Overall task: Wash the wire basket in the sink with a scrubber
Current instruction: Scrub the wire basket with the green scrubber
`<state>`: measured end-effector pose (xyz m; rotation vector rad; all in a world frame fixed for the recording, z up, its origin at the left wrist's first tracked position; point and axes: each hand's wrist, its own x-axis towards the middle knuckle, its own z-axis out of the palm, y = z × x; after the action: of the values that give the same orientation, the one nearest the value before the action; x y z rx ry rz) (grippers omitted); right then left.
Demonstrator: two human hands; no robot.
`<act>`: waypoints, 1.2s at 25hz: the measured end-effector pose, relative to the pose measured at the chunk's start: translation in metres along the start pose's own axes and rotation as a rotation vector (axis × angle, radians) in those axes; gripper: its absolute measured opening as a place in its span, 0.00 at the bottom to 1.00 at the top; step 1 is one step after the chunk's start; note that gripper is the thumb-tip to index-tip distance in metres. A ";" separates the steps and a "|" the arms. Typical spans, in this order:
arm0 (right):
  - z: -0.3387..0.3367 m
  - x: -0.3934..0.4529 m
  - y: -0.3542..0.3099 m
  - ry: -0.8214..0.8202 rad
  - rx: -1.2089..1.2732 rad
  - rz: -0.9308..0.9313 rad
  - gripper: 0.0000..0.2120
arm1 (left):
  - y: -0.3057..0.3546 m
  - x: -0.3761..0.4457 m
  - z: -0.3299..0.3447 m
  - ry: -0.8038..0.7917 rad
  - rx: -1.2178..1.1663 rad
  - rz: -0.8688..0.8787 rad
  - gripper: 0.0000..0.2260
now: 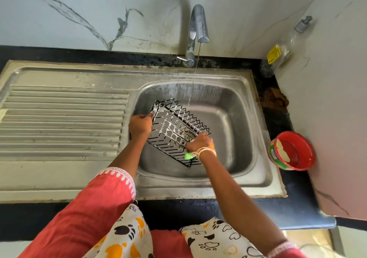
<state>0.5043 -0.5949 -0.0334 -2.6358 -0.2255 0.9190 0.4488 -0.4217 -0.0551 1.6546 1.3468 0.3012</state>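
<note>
A black wire basket (174, 126) is tilted inside the steel sink (234, 118), with white soap foam on its wires. My left hand (140, 124) grips the basket's near-left corner. My right hand (199, 141) holds a green scrubber (188, 155) against the basket's right side; most of the scrubber is hidden under my hand and wrist.
A thin stream of water falls from the chrome tap (197, 25) into the sink behind the basket. The ribbed draining board (61, 122) lies to the left. A red tub of white soap (291, 151) and a clear bottle (282, 53) stand on the dark counter at right.
</note>
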 end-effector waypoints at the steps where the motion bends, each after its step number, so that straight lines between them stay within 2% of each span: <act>1: 0.003 -0.007 -0.017 0.017 0.111 -0.069 0.14 | -0.001 0.000 0.000 0.002 0.000 -0.002 0.17; 2: 0.006 -0.014 -0.029 0.024 0.217 -0.128 0.08 | -0.002 0.000 0.000 0.005 -0.002 0.006 0.17; 4: 0.013 -0.018 -0.033 0.026 0.302 -0.204 0.04 | -0.001 0.000 0.000 0.007 0.001 0.017 0.17; 6: 0.008 -0.010 -0.010 -0.005 0.188 -0.129 0.08 | 0.001 -0.001 0.000 0.002 -0.001 0.009 0.17; 9: 0.003 -0.004 0.033 -0.006 -0.063 0.092 0.17 | -0.001 -0.002 0.000 -0.011 -0.002 0.013 0.17; 10: 0.005 -0.004 0.030 0.010 -0.084 0.079 0.17 | -0.002 -0.001 0.000 -0.011 0.003 0.016 0.17; 14: 0.013 -0.025 -0.050 0.055 0.188 -0.299 0.08 | -0.002 -0.002 -0.001 -0.014 0.003 0.034 0.21; 16: 0.016 -0.030 -0.062 0.088 0.334 -0.427 0.07 | -0.001 -0.002 -0.002 -0.012 0.018 0.042 0.21; 18: 0.014 -0.018 -0.032 0.064 0.332 -0.308 0.04 | -0.001 -0.002 -0.002 -0.016 0.008 0.017 0.20; 20: 0.012 0.007 0.018 0.006 0.164 -0.031 0.06 | -0.002 0.001 -0.002 -0.022 -0.002 0.006 0.20; 21: 0.006 0.012 0.039 -0.027 0.168 0.096 0.05 | -0.003 0.002 -0.001 -0.027 -0.001 0.002 0.20; 22: 0.000 0.020 0.052 -0.042 0.280 0.162 0.04 | -0.003 0.002 0.000 -0.030 -0.003 -0.005 0.20; 24: -0.013 0.020 0.046 -0.109 0.784 0.229 0.02 | -0.003 0.002 0.000 -0.031 -0.004 -0.007 0.20; 26: -0.024 0.015 0.024 -0.244 1.212 0.210 0.06 | -0.003 0.004 0.000 -0.027 -0.007 0.001 0.19; 30: -0.040 0.004 -0.031 -0.400 1.416 0.075 0.15 | -0.004 0.004 0.000 -0.025 -0.014 -0.015 0.20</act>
<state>0.5310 -0.5756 0.0053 -1.1616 0.3361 1.0376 0.4483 -0.4183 -0.0599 1.6304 1.3350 0.2798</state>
